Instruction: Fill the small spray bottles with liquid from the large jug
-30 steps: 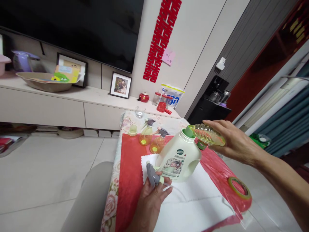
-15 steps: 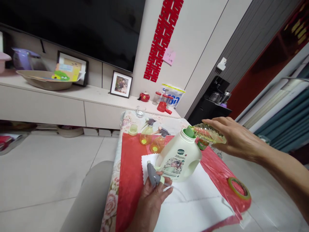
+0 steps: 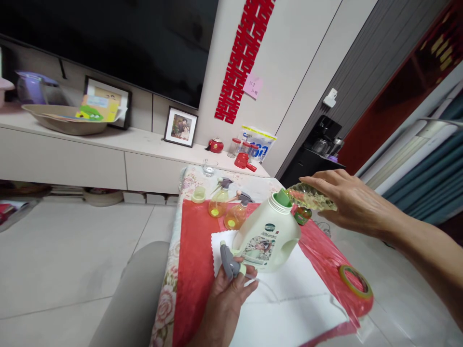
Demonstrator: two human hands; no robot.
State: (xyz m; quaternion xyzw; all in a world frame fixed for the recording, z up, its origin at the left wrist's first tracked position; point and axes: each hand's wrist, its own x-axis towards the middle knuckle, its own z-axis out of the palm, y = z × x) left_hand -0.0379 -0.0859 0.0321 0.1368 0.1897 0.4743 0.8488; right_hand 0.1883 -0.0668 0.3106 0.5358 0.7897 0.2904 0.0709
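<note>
My left hand grips a grey spray nozzle, its thin clear tube trailing to the right over white paper. In my right hand a clear ribbed bottle is tipped on its side. The bottle's neck lies at the green-rimmed mouth of a large pale green detergent jug, which stands upright on the white paper. Behind the jug's left side stand two spray bottles with yellow-orange liquid. A pale green cap rests left of them.
A roll of tape lies on the red plastic sheet at the table's right edge. Behind the jug is a small jar. A clear glass cup sits at the far table edge, near the white cabinet.
The tipped bottle and my right hand have shifted very slightly left, and the whole view has drifted a little. My left hand keeps the nozzle in the same place.
</note>
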